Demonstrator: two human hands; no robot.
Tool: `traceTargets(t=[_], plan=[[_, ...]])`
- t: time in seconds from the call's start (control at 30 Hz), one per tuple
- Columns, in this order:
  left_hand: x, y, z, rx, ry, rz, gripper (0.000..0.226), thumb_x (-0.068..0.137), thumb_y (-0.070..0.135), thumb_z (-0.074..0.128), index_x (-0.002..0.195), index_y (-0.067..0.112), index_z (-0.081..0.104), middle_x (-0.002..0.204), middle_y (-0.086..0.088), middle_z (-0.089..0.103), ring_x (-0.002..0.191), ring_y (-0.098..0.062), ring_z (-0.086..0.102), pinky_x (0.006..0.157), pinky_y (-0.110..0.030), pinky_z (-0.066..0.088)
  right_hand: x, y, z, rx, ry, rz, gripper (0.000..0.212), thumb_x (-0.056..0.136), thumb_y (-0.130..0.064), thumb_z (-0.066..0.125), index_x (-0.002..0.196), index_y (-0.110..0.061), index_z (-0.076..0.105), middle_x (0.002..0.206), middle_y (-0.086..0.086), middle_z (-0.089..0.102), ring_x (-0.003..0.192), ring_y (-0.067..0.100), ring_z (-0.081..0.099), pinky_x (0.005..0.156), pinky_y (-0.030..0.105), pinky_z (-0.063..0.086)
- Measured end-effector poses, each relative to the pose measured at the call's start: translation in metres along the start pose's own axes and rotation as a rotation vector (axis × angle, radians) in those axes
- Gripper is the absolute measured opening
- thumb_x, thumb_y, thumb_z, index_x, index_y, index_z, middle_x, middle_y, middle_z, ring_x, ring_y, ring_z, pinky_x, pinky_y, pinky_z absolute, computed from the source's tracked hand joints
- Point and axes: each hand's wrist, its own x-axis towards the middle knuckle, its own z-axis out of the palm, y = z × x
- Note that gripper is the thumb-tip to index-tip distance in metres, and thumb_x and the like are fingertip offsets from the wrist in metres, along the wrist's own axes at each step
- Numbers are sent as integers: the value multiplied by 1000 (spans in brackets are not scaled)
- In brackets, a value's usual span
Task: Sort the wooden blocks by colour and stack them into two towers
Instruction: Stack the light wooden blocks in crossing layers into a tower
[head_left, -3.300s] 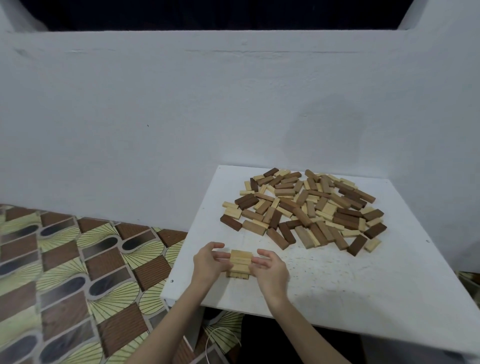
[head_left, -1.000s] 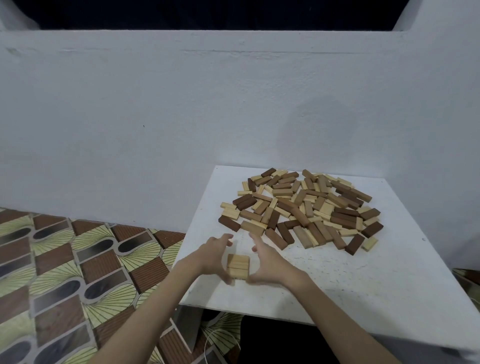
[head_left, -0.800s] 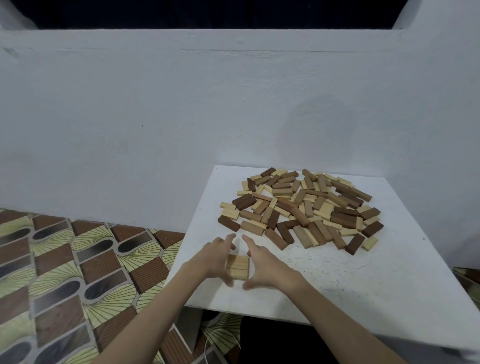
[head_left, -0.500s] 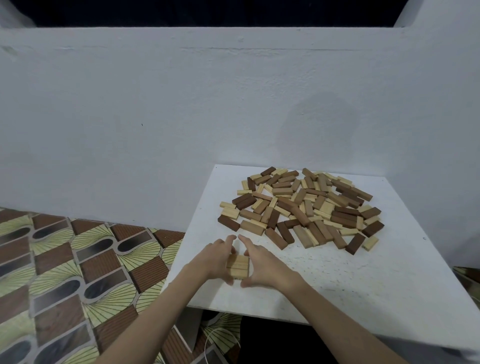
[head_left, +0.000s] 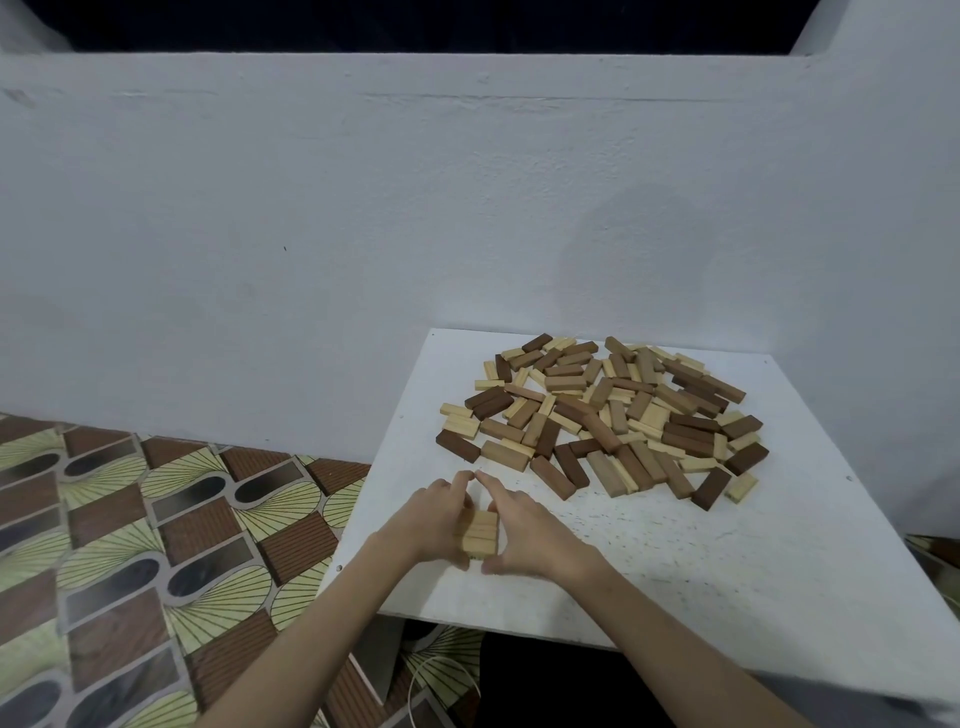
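Observation:
A small stack of light wooden blocks (head_left: 480, 533) stands near the front left corner of the white table (head_left: 727, 571). My left hand (head_left: 431, 525) presses against its left side and my right hand (head_left: 527, 530) against its right side. The fingers are fairly straight, and the index fingertips nearly meet beyond the stack. Both thumbs lie at the stack's near side. A loose pile of mixed light, mid-brown and dark brown blocks (head_left: 608, 415) lies flat across the back half of the table.
A white wall (head_left: 363, 234) rises directly behind the table. To the left is a patterned brown and green tiled floor (head_left: 130, 545). A thin pale cable (head_left: 441, 686) loops under the table's front edge.
The hands have closed in around the light stack, fingertips coming together beyond it. The stack sits a little farther onto the table than 3.3 s ago.

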Motion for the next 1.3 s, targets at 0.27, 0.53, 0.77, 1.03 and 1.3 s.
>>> traceTargets(t=[0.27,0.53,0.77,1.03,1.3], plan=[[-5,-1,2,-41,26,-8,101,69,24,81,143,12,14,129,-6,53,119,-23,44,99,-34,40,0,0,3,-9,16,16,110,74,-22,77,151,-31,0,118,9,53,106,27,53,89,43,47],[-5,-2,2,-125,-11,-19,107,67,23,84,145,14,11,133,-7,49,122,-22,41,100,-31,37,-1,1,1,82,-18,36,115,71,-22,80,151,-32,-2,120,7,51,110,24,51,92,39,46],[-13,-17,-20,-487,-46,-213,108,60,31,88,143,12,21,135,-7,45,115,-19,48,94,-29,45,-5,0,-23,470,74,210,89,80,-9,71,149,-24,17,116,7,50,95,14,51,72,22,46],[-13,-17,-28,-1131,-81,-535,28,96,13,51,116,-7,45,100,-19,57,80,-25,61,67,-31,50,-5,-5,-27,1012,38,585,66,93,1,46,149,-6,13,102,16,54,95,35,66,85,45,54],[-11,-6,-26,-1182,-86,-530,51,99,29,46,138,2,28,113,-15,49,85,-26,60,75,-34,47,-2,-10,-24,1058,50,604,60,96,-10,48,148,-7,17,117,18,50,92,34,64,74,42,54]])
